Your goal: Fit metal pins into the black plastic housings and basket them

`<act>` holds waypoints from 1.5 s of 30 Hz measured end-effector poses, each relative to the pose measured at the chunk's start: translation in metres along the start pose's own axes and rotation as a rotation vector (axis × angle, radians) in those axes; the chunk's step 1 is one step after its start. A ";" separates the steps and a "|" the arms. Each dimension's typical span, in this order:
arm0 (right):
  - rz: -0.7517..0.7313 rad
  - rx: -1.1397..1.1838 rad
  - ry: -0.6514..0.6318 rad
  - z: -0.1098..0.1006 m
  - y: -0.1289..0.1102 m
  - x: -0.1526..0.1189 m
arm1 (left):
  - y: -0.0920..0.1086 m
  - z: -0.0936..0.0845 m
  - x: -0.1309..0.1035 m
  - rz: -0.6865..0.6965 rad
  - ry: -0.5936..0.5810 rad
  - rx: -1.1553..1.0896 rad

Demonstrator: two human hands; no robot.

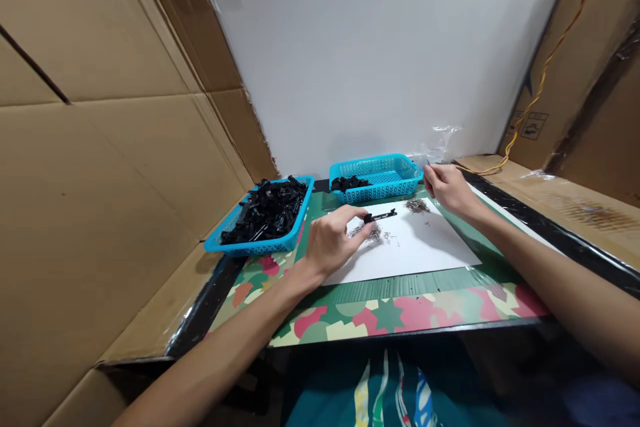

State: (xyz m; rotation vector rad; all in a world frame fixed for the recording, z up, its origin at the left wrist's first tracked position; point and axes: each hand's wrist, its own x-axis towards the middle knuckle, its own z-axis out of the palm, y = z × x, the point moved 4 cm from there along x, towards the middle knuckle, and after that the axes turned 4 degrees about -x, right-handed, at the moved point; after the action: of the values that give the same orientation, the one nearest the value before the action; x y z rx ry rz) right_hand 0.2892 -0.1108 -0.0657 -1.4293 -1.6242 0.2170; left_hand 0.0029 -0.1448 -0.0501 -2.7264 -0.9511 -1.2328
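Note:
My left hand pinches one end of a slim black plastic part between thumb and fingers, holding it over the white paper. Under that hand lies a pile of small metal pieces, partly hidden by the fingers. A second pile of small metal pieces sits farther back on the paper. My right hand is raised near the right end of the far blue basket, its fingers closed. Something thin and dark shows at its fingertips, too small to name.
A blue basket heaped with black plastic parts stands at left. The far basket has a few black parts at its left end. Cardboard walls enclose both sides; a yellow cable hangs at right.

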 end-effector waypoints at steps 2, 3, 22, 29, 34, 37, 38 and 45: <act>0.012 -0.039 -0.164 0.002 0.006 0.004 | -0.006 -0.006 0.014 -0.028 -0.003 0.093; 0.009 -0.039 -0.271 0.003 0.008 0.005 | -0.010 -0.009 0.023 -0.046 -0.010 0.133; -0.097 -0.204 -0.832 0.015 0.017 -0.005 | -0.108 0.034 0.144 -0.342 -0.409 0.254; -0.132 -0.214 -0.854 0.020 0.016 -0.011 | -0.113 0.030 0.144 -0.264 -0.467 0.165; -0.134 -0.159 -0.858 0.018 0.016 -0.012 | -0.122 -0.001 0.147 -0.267 -0.355 0.216; -0.138 -0.093 -0.836 0.015 0.011 -0.012 | -0.141 -0.034 0.142 -0.325 -0.328 0.262; -0.127 -0.061 -0.826 0.014 0.008 -0.012 | -0.149 -0.046 0.139 -0.350 -0.338 0.277; -0.021 0.048 -0.838 0.018 -0.003 -0.020 | -0.190 -0.112 0.092 -0.582 -0.691 0.290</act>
State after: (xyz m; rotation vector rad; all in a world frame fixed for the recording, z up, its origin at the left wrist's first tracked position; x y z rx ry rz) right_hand 0.2715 -0.1208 -0.0838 -1.3579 -2.2642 0.9321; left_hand -0.1262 0.0317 0.0451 -2.7256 -1.8931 -0.0605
